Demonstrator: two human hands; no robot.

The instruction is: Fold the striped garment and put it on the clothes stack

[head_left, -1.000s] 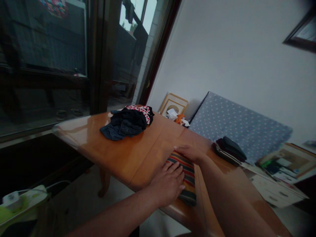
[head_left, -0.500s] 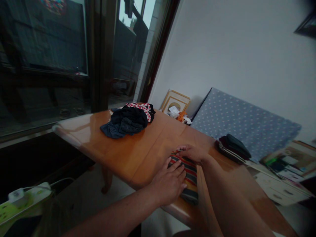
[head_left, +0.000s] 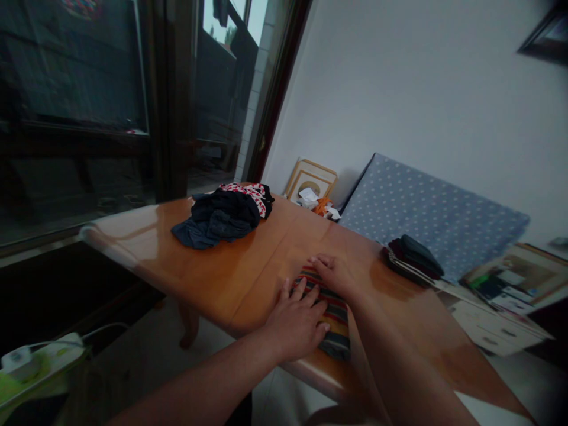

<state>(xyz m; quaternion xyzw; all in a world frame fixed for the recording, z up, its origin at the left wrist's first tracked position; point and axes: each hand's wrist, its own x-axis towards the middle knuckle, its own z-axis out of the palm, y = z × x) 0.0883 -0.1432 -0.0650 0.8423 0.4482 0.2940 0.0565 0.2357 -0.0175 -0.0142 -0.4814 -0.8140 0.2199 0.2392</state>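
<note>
A folded striped cloth, with red, orange, dark grey and green bands, lies near the front edge of the wooden table. My left hand rests flat on it, palm down and fingers spread, covering its left part. My right hand is at the cloth's far end, with its fingers curled together. Whether any fabric is between those fingers is hidden.
A rumpled pile of dark clothes with a red-and-white patterned piece lies at the table's far left. A folded dark stack sits at the right edge. A power strip is at lower left. A blue dotted panel leans on the wall.
My right hand has shifted from gripping the cloth's far edge to a more curled pose just over that end. My left hand stays flat on the cloth. The camera view has turned slightly.
</note>
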